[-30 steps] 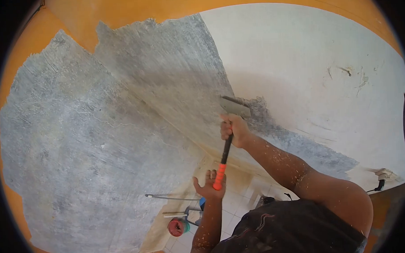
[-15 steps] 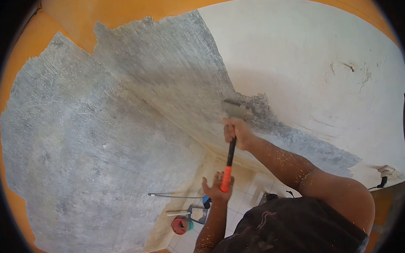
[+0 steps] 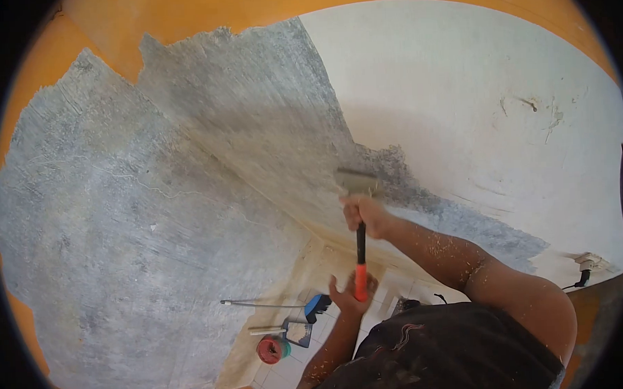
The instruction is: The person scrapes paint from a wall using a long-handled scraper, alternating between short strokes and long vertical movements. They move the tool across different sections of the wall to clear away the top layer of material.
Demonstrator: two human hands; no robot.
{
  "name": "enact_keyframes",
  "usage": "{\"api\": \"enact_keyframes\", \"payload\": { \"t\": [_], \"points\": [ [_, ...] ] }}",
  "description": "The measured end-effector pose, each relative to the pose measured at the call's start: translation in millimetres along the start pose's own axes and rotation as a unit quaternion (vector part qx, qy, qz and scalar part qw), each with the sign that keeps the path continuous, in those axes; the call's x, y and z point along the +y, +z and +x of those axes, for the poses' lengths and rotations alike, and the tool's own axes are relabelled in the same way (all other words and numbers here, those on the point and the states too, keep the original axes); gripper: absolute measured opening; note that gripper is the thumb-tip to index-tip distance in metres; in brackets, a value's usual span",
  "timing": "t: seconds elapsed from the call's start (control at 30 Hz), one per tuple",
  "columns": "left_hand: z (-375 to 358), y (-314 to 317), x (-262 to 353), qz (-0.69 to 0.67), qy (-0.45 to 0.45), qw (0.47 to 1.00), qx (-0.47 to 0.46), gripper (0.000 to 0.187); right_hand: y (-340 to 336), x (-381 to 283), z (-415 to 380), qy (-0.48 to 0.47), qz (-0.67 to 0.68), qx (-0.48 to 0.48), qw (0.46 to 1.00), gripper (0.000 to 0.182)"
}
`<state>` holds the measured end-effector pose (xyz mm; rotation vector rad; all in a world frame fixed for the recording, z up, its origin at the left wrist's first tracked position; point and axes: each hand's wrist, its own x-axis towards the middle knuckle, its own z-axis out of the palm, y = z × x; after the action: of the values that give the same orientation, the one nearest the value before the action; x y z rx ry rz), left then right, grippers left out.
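A long-handled scraper [image 3: 361, 246] with a black shaft and an orange-red grip slants across the wall. My right hand [image 3: 368, 216] is wrapped round its shaft just below the wide, flat head. Lower down, my left hand [image 3: 348, 297] holds the orange-red end against the palm, with the thumb stuck out to the side. The slightly blurred scraper head overlaps the stripped grey wall [image 3: 254, 128], left of a ragged dark edge. Beyond that edge, the white coating [image 3: 444, 73] still covers the wall. Pale flecks dot both forearms.
On the tiled floor [image 3: 317, 345] lie a blue brush head [image 3: 317, 307] with a thin pole, and a dustpan [image 3: 298, 333] holding pale debris. A red pot [image 3: 269, 349] stands beside them. A pipe fitting [image 3: 588, 261] juts from the wall at right.
Both hands and the scraper have moved down, away from the ragged edge. My left hand has shifted right, exposing more of the blue brush head. The view has shifted slightly.
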<state>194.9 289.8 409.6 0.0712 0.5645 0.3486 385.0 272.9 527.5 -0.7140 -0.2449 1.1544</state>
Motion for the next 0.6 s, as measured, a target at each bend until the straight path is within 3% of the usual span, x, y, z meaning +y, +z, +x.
{"api": "enact_keyframes", "payload": {
  "t": [0.03, 0.13, 0.2, 0.27, 0.33, 0.4, 0.47, 0.53, 0.6],
  "points": [
    [-0.9, -7.0, -9.0, 0.015, -0.037, 0.999, 0.004, 0.07, -2.1, 3.2, -2.8, 0.064, -0.022, 0.013, 0.998, 0.041],
    [2.3, 31.4, -9.9, 0.021, 0.002, 1.0, -0.014, 0.074, -2.2, -24.1, 3.9, -0.027, -0.036, 0.017, 0.999, 0.041],
    [1.0, 56.5, 1.8, 0.065, 0.042, 0.997, 0.017, 0.074, 18.2, -54.4, -3.9, -0.005, -0.016, -0.031, 0.999, 0.041],
    [-1.2, 68.5, 7.6, 0.033, 0.061, 0.997, -0.039, 0.075, 32.9, -65.6, -5.5, -0.003, 0.027, -0.039, 0.999, 0.041],
    [-6.9, 55.9, 4.0, 0.032, 0.064, 0.996, -0.058, 0.076, 21.6, -52.7, -7.6, -0.01, 0.025, -0.043, 0.999, 0.041],
    [-10.3, 28.9, -8.8, -0.014, 0.01, 1.0, -0.021, 0.064, 5.2, -26.6, -11.8, -0.015, 0.021, -0.05, 0.998, 0.041],
    [-12.8, -2.0, -22.2, -0.003, -0.034, 0.999, 0.037, 0.069, -9.9, -3.4, -16.9, 0.052, -0.008, -0.015, 0.998, 0.042],
    [-12.9, 2.0, -23.4, 0.017, -0.042, 0.999, 0.002, 0.067, -7.9, -13.0, -18.3, 0.074, -0.006, 0.004, 0.997, 0.04],
    [-9.8, 38.9, -16.8, 0.024, 0.001, 1.0, 0.016, 0.07, -2.5, -40.1, -12.3, -0.009, -0.013, -0.051, 0.999, 0.038]
  ]
}}
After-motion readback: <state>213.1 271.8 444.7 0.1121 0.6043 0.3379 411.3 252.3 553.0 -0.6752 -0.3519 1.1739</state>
